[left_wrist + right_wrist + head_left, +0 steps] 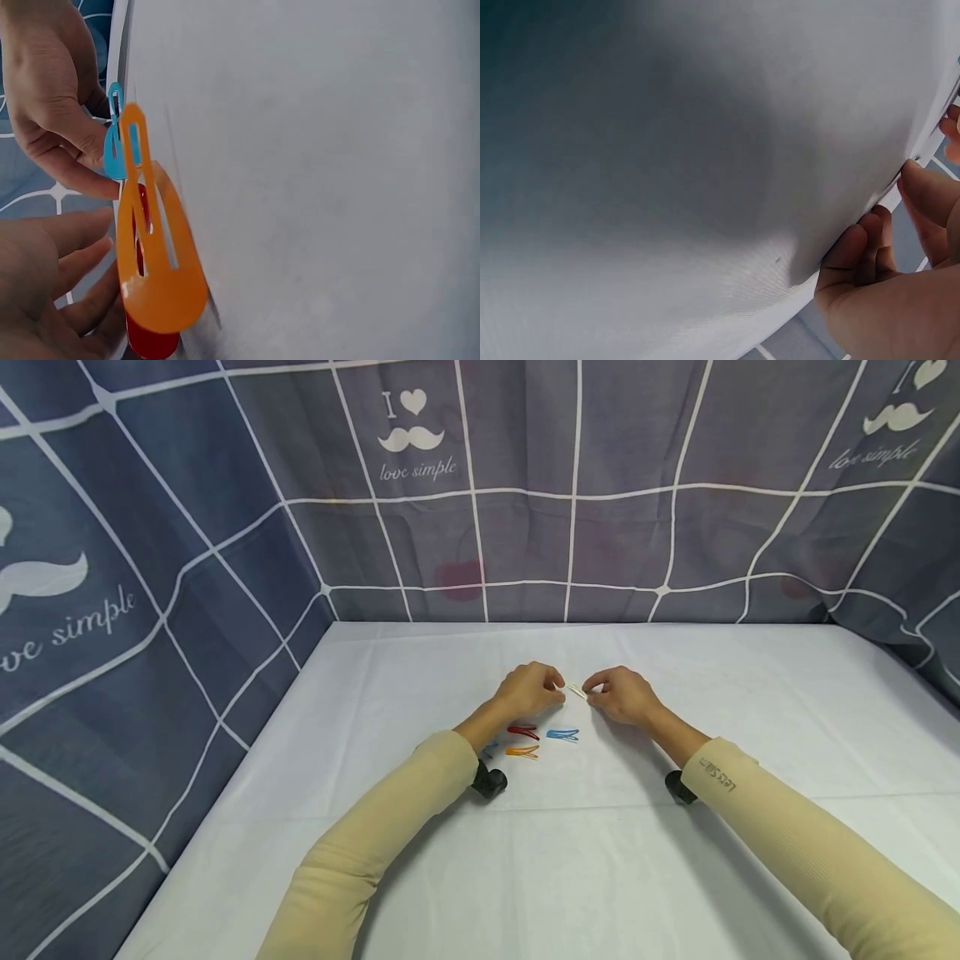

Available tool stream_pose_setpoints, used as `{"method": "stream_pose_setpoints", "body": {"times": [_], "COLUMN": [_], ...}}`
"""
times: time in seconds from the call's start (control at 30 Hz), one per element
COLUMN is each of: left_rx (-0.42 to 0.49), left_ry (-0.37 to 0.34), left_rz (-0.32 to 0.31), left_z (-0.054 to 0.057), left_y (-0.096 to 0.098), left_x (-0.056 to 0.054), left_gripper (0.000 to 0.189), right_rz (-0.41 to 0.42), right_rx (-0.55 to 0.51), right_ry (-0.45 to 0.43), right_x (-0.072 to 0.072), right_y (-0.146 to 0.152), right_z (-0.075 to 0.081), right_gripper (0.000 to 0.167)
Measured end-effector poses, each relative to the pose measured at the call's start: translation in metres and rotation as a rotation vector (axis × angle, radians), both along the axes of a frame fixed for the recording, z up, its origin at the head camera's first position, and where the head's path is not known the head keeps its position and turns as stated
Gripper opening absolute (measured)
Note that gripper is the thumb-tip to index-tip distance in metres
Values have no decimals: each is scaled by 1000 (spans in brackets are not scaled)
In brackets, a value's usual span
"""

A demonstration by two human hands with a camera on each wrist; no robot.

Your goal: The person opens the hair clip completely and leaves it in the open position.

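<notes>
Between the two hands is a pale snap hair clip (577, 692), its right end at the fingertips of my right hand (624, 695). The right thumb and index finger pinch that end. My left hand (527, 689) is just left of the clip, its fingers loosely bent and holding nothing; in the left wrist view this left hand (52, 285) has its fingertips apart. Nearer to me lie a red hair clip (522, 731), an orange hair clip (522, 752) and a blue hair clip (563, 735). A second blue clip (491, 749) is partly hidden by the left wrist.
A white cloth (585, 860) covers the table. Dark checked curtains (525, 543) hang along its back and left sides. Each wrist carries a black camera, such as the left one (490, 781), low over the cloth.
</notes>
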State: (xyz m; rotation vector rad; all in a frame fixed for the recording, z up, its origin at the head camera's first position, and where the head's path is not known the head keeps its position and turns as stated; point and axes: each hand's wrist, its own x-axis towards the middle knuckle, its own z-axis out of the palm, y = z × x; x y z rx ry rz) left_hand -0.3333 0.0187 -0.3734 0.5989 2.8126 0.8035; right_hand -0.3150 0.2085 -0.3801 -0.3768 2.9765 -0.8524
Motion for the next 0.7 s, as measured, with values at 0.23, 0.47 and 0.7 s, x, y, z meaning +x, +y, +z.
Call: {"method": "stream_pose_setpoints", "body": {"times": [0.23,0.47,0.7], "left_rx": [-26,-45,-12], "left_ry": [20,36,26], "left_rz": [-6,-23,-18], "left_z": [-1,-3,-5], "left_y": [4,6,5], "left_x": [-4,-5,-6], "left_gripper": [30,22,10], "right_rz": [28,49,57], "right_rx": [-61,-94,-121], "right_ry": [-22,-41,-48], "right_x": [0,0,1], "right_y": [1,2,4], "right_z": [-2,-1,-1], "right_gripper": [21,21,18]}}
